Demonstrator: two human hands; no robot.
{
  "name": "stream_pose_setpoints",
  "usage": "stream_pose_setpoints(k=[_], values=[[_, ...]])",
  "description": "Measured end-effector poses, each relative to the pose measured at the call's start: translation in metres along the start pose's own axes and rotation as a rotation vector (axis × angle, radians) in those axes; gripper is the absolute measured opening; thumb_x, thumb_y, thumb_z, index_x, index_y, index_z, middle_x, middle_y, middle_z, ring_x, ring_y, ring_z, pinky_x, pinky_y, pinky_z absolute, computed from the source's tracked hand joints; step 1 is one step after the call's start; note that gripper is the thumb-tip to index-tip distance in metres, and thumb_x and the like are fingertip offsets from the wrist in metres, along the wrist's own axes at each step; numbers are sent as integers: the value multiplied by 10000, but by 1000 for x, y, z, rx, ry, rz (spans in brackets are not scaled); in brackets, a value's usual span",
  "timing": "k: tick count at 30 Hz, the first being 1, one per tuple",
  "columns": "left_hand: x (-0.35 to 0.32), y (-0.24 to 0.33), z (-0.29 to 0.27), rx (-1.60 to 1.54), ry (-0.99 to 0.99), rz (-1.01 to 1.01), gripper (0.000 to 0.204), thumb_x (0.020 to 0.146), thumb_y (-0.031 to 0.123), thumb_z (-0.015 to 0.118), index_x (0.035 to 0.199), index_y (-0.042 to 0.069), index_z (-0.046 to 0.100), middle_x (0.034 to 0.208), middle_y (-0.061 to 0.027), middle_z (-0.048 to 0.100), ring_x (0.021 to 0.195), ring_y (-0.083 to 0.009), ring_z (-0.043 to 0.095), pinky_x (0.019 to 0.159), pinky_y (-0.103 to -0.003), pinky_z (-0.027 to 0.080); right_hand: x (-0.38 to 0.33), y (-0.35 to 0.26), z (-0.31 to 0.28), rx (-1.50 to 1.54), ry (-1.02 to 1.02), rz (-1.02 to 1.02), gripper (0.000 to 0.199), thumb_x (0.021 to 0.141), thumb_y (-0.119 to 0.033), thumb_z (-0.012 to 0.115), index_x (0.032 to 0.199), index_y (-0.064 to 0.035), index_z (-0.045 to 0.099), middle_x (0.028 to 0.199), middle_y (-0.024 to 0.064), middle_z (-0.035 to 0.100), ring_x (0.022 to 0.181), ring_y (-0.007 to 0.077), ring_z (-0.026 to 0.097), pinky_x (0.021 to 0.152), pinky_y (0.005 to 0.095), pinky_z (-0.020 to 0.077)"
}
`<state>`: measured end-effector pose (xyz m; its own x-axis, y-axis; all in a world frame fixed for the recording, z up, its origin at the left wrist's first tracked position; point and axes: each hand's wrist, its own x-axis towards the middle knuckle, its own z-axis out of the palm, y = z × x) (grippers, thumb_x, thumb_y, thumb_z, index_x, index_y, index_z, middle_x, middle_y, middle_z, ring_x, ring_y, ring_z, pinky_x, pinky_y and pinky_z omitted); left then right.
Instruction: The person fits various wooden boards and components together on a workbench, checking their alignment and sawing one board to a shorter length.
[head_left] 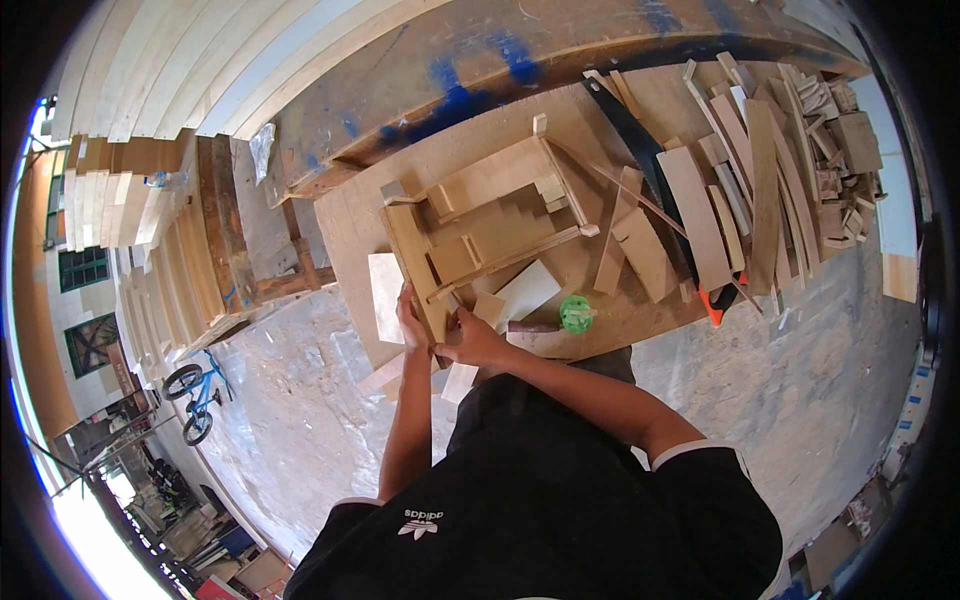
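A small wooden frame (415, 260), built from pale boards with inner cross pieces, lies on a plywood sheet (350, 225) before me. My left hand (412, 320) grips the outer side of its left board near the close end. My right hand (474, 338) is closed around that same board end from the inner side, its fingertips partly hidden. Close to the right hand are a pale flat board (530, 292), a dark short stick-like piece (533, 326) and a green round container (577, 314). A white-faced board (386, 295) lies beside the left hand.
Right of the frame lies a handsaw (640, 135) with a black blade and orange handle. Beyond it are loose wooden strips (762, 190) and a heap of offcuts (845, 150). Long planks (180, 70) are stacked at far left, above a blue bicycle (204, 392) on the concrete floor (290, 400).
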<state>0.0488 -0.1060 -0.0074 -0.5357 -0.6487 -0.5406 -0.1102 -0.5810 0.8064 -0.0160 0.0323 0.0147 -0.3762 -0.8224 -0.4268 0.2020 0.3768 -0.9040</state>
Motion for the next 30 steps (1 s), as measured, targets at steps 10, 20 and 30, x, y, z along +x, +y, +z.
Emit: stream_pose_setpoints(k=[10, 20, 30], values=[[-5, 6, 13, -33, 66, 18, 392, 952, 376, 416, 1089, 42, 568, 926, -73, 633, 763, -155, 627, 651, -271, 520, 0, 4, 2, 54, 32, -37, 626, 683, -407, 782, 1022, 45, 511, 989, 202, 564, 952, 305, 559, 851, 359, 439], [-9, 16, 21, -33, 71, -3, 366, 953, 362, 419, 1064, 50, 576, 883, -58, 624, 715, -143, 609, 609, -268, 507, 4, 12, 9, 42, 50, -57, 609, 702, -418, 779, 1008, 37, 514, 976, 181, 569, 950, 287, 557, 851, 357, 440], [6, 3, -4, -13, 53, 45, 295, 955, 338, 443, 978, 74, 573, 809, -23, 580, 685, -113, 569, 585, -253, 474, 3, 7, 12, 54, 26, -34, 603, 704, -418, 781, 1006, 36, 524, 985, 195, 582, 965, 301, 570, 863, 364, 445]])
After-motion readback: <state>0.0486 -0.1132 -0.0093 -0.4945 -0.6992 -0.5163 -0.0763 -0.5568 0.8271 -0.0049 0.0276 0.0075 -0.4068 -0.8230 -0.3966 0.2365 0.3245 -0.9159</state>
